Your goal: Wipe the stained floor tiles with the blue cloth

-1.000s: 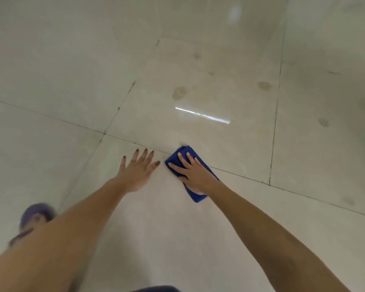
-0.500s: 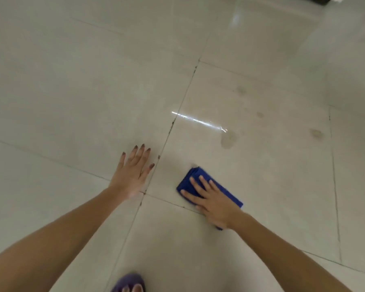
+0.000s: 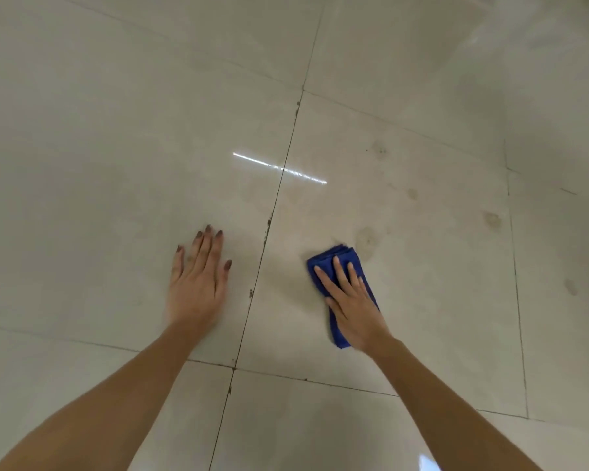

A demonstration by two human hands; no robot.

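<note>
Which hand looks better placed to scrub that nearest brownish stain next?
The right hand. It already presses the blue cloth flat, and the nearest stain lies just beyond the cloth's far edge. The left hand is bare, flat on the neighbouring tile.

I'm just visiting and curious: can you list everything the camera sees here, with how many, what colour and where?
Floor tiles: several large ones, glossy cream, filling the whole view, split by dark grout lines.
Stains: at least five, dull brownish, scattered on the tiles right of the long grout line; one lies just beyond the cloth.
Light reflection: one, white streak, across the grout line, centre.
Blue cloth: one, deep blue, folded, flat on the stained tile under the right hand.
Left hand: one, flat on the tile left of the grout line, fingers spread.
Right hand: one, pressing flat on the cloth.
</note>
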